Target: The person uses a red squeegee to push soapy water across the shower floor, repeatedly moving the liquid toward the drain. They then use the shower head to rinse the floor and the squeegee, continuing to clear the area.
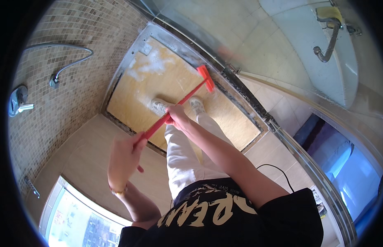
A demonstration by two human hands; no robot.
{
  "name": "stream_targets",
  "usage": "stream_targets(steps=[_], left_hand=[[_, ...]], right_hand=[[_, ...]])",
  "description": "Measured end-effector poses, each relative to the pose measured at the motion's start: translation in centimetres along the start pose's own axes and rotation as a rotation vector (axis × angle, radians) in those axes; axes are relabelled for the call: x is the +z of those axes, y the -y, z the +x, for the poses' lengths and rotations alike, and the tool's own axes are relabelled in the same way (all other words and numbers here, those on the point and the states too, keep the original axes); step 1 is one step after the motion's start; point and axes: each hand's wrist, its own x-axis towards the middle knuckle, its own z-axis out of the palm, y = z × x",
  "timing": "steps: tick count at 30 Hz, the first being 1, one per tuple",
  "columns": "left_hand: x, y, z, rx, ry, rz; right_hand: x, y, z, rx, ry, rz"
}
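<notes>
A red long-handled floor brush (205,78) lies across the view, its head at the far right edge of a yellowish floor slab (237,123). My left hand (126,157) grips the upper part of the handle, whose end shows below the fingers; a gold-coloured band circles that wrist. Farther down the shaft, my right hand (176,116) is closed around it. White foam (154,63) lies on the far left part of the slab. My feet, in light shoes (197,105), stand on the slab on both sides of the shaft.
Mosaic wall tiles (95,34) with a shower hose (74,46) and a mixer tap (20,100) rise at the left. A glass panel with a dark, stained bottom track (247,92) runs along the right, with a washbasin (330,71) beyond. A window (83,219) is at lower left.
</notes>
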Motion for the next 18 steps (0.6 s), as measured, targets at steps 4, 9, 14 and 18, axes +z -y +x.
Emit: stream_targets(steps=[4, 9, 14, 18], left_hand=[[0.7, -0.9, -2.6, 0.031, 0.071, 0.001], [2.6, -0.2, 0.8, 0.097, 0.373, -0.036], [16.0, 0.6, 8.3, 0.415, 0.493, 0.049], [29.0, -1.3, 11.4, 0.578, 0.537, 0.238]], right_hand=[[-0.9, 0.0, -3.6, -0.034, 0.052, 0.08], [-8.8, -3.5, -3.9, 0.051, -0.103, 0.281], [-25.6, -8.8, -1.3, 0.043, -0.37, 0.413], [-37.8, -10.0, 0.6, 0.15, -0.479, 0.439]])
